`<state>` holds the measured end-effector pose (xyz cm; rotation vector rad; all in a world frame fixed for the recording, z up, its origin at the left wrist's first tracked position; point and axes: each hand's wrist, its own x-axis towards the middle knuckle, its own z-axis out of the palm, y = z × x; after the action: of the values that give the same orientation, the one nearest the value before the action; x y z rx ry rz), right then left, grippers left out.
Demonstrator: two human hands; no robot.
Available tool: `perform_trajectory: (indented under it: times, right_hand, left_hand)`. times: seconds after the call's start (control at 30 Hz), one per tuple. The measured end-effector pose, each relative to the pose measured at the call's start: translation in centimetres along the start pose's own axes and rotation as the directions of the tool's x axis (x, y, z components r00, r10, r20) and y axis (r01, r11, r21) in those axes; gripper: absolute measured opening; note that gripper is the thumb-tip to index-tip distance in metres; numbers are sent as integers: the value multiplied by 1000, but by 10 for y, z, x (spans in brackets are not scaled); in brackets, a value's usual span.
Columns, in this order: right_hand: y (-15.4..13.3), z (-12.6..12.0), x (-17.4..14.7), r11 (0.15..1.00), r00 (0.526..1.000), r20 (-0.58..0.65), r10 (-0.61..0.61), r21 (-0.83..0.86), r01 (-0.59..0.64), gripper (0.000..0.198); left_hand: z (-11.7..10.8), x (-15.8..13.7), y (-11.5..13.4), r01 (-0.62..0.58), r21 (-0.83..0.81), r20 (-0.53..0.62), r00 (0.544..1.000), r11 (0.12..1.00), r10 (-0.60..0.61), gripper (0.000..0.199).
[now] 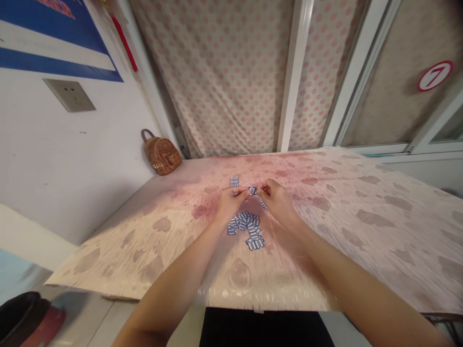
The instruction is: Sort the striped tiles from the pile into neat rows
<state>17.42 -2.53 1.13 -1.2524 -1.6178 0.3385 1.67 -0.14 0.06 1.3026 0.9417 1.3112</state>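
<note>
Above the table, my left hand (230, 200) pinches the left side of a small blue-and-white label-like piece (252, 191). The fingers of my right hand (278, 196) are closed on its right side. What is printed on it is too small to read. Just below my hands lies a loose, overlapping heap of similar blue-edged pieces (244, 220), with some trailing toward me (255, 242). A neat block of the same pieces (234, 181) sits beyond my left hand. Another piece (264, 206) shows partly beneath my right hand.
A patterned cloth (321, 270) covers the table. At its far left corner, a small brown backpack (163, 155) leans near the wall. A dotted curtain (231, 82) hangs behind the table. On the floor at lower left stands a dark-topped red bin-like object (34, 320).
</note>
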Motion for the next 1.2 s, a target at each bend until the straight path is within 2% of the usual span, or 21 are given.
perform_trajectory:
  times: [0.13,0.2,0.23,0.3,0.37,0.5,0.7,1.0,1.2]
  right_hand:
    - [1,1,0,999,1000,0,-29,-38,29,6]
    - [0,0,-1,995,996,-18,-83,-60,82,6]
    - [-1,0,-1,989,992,-17,-126,-75,125,13]
    - [-3,-2,-1,966,974,28,-224,-122,226,31]
    - [-5,-3,-1,932,949,117,-292,-190,310,41]
    - [-7,-3,0,865,921,222,-320,-329,380,38]
    - [-6,-1,1,820,918,240,-316,-417,392,33]
    - [-7,2,-3,833,929,198,-312,-413,367,29]
    - [-2,4,-2,828,924,121,-364,-412,380,34]
  left_hand:
    - [0,0,0,15,11,1,1000,1000,-15,23]
    - [0,-1,2,16,4,0,1000,1000,-16,22]
    - [0,-2,3,11,1,-4,1000,1000,-11,21]
    - [0,-3,7,-2,2,-17,1000,1000,2,20]
    - [-1,-5,10,-10,13,-29,1000,1000,10,18]
    - [0,-8,13,-14,5,-33,999,1000,14,15]
    - [3,-10,10,-8,-20,-28,1000,1000,8,16]
    - [5,-10,10,20,-66,-30,999,998,-22,20]
    - [7,-12,14,5,-68,-111,994,998,-12,17]
